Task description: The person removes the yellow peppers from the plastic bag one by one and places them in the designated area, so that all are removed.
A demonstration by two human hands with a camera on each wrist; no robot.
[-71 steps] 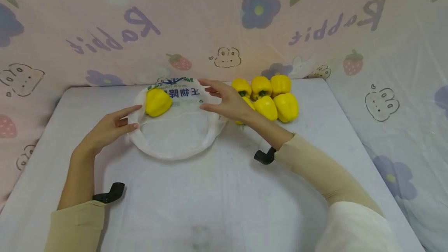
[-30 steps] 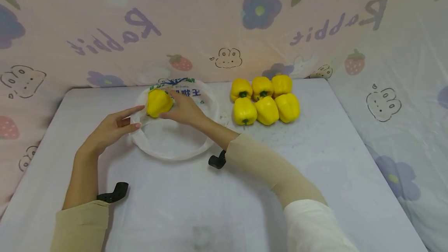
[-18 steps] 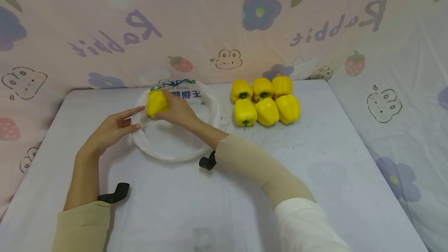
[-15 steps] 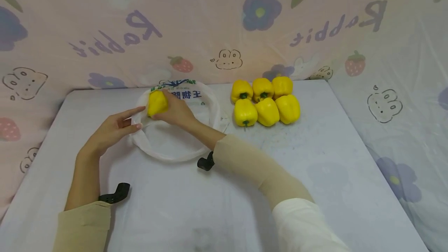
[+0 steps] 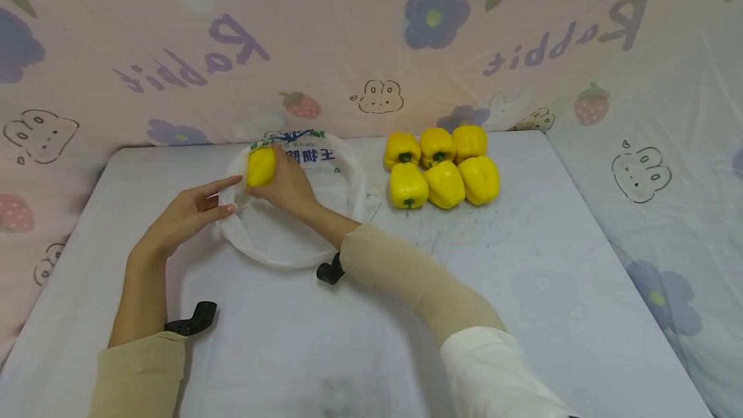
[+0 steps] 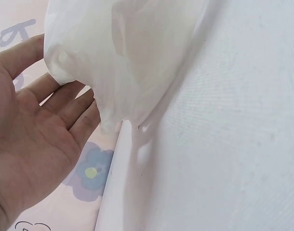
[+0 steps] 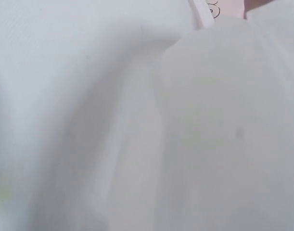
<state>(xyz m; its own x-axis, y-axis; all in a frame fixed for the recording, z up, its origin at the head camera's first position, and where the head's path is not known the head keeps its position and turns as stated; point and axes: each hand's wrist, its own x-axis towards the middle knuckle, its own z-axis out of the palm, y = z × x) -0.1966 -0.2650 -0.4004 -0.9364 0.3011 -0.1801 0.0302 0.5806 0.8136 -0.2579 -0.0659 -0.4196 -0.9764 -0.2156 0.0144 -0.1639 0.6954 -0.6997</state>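
A white plastic bag [image 5: 290, 262] with blue and green print stands on the table, its mouth spread in a wide ring. On the left, my left hand [image 5: 180, 215] pinches the bag's rim between thumb and fingers; the left wrist view shows the bag [image 6: 137, 53] hanging from this hand [image 6: 45, 120]. My right hand [image 5: 288, 180] reaches into the mouth and grips a yellow bell pepper [image 5: 260, 168] against the bag's inner left side. In the right wrist view the bag [image 7: 223, 125] fills most of the picture and hides the right hand.
Several yellow bell peppers [image 5: 444, 182] stand in two rows to the right of the bag. The white table [image 5: 278, 347] meets a printed cloth backdrop [image 5: 325, 37] at its back edge. A black camera mount [image 5: 194, 319] sticks out from the left wrist, another [image 5: 331, 269] from the right.
My right hand has moved left from the bag's far right rim into the mouth and taken hold of the bell pepper, which has turned a little. The left hand keeps its place on the rim.
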